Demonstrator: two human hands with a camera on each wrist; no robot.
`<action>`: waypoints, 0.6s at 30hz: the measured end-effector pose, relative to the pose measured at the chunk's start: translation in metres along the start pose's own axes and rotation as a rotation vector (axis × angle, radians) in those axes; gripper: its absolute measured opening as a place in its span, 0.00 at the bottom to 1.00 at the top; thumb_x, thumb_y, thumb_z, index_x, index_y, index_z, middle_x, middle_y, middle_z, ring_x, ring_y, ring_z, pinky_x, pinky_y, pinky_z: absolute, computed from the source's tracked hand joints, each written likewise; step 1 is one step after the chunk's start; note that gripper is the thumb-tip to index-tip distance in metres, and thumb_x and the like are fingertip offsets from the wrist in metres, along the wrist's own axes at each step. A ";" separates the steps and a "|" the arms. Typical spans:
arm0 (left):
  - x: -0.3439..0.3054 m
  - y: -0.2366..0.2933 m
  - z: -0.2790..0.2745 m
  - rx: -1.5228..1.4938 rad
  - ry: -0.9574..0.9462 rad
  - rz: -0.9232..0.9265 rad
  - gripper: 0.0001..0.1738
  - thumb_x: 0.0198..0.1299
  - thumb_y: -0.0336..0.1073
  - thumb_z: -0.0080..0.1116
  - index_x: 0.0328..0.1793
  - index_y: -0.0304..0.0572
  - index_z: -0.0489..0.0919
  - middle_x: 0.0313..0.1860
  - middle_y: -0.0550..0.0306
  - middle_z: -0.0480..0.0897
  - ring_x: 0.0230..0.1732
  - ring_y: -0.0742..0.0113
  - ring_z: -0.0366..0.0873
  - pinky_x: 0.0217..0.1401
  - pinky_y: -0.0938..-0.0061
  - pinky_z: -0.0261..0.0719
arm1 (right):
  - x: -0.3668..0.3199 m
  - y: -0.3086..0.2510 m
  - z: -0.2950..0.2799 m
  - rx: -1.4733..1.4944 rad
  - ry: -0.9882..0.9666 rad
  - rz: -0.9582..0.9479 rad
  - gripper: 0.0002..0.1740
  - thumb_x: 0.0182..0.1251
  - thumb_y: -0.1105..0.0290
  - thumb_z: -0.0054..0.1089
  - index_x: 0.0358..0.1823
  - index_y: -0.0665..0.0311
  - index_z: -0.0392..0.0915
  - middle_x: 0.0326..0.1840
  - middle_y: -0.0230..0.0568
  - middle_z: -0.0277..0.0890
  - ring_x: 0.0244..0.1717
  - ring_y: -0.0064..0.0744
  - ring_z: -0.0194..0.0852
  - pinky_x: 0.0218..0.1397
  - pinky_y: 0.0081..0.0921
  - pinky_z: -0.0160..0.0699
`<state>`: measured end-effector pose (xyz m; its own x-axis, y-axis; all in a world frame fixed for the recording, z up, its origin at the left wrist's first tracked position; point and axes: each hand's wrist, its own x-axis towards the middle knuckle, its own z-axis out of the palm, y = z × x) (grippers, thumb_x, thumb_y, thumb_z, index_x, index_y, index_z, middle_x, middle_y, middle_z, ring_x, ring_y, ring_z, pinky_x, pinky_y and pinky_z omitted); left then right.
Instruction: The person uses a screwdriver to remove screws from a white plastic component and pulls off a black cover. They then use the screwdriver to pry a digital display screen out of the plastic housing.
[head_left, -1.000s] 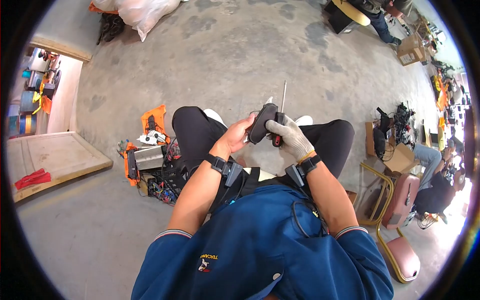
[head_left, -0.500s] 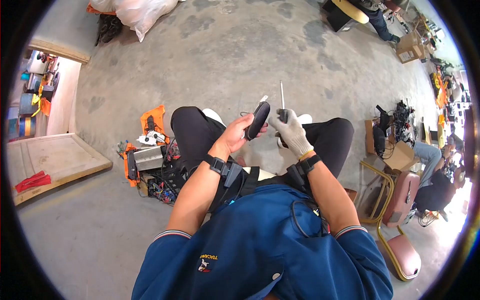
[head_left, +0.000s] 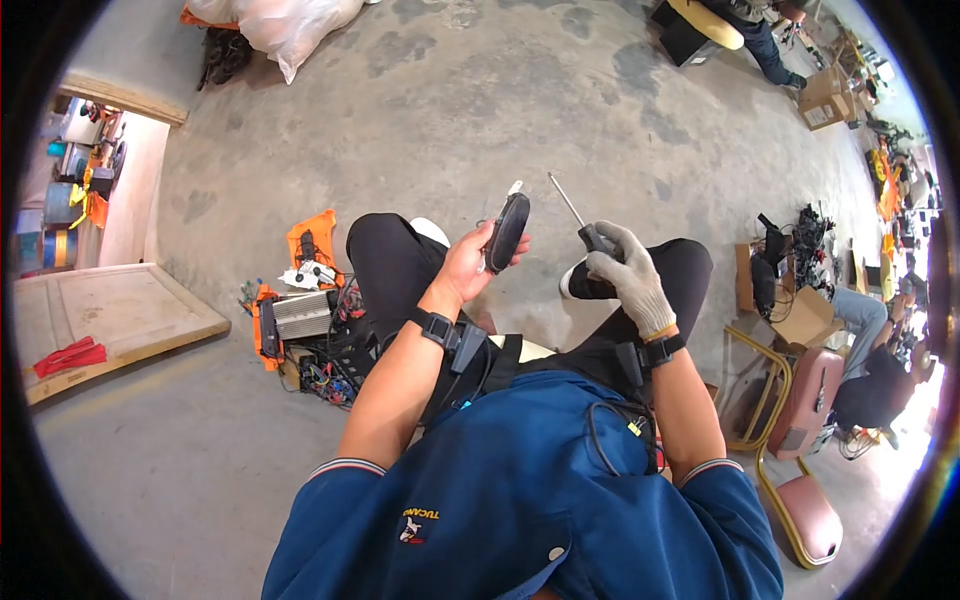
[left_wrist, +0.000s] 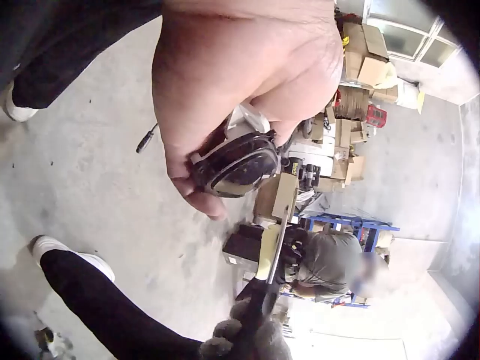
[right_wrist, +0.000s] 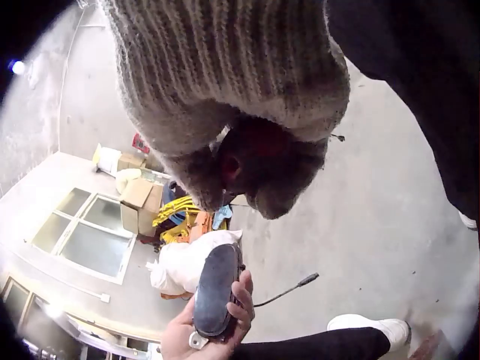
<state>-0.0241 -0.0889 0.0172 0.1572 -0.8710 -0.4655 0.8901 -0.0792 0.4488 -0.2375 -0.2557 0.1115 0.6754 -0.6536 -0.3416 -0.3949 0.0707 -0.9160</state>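
Here, fingers (head_left: 620, 237) grip a screwdriver (head_left: 594, 238); a box (head_left: 808, 318) holds gear (head_left: 764, 284)

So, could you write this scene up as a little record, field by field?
Left hand: bare, holding a dark oval device
Right hand: gloved, gripping a screwdriver
Contact: none between screwdriver and device
Left of the person: a ribbed silver box, wires and orange pieces
Right of the person: a gold-framed pink chair

The oval casing (head_left: 507, 232) shows smooth plastic — the screwdriver shaft (head_left: 566, 199) gleams, shiny metal, the glove (head_left: 628, 268) ribbed knit!
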 end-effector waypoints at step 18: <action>0.001 -0.005 -0.004 0.119 0.154 0.084 0.25 0.78 0.41 0.45 0.75 0.35 0.67 0.56 0.47 0.83 0.52 0.61 0.84 0.56 0.68 0.83 | -0.019 0.012 -0.019 0.670 -0.032 0.236 0.24 0.74 0.69 0.59 0.65 0.76 0.68 0.43 0.41 0.77 0.35 0.25 0.78 0.35 0.18 0.78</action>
<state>-0.0264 -0.0870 0.0114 0.3001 -0.7933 -0.5297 0.8160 -0.0741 0.5733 -0.2670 -0.2573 0.1105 0.6415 -0.5419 -0.5430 -0.0716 0.6625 -0.7457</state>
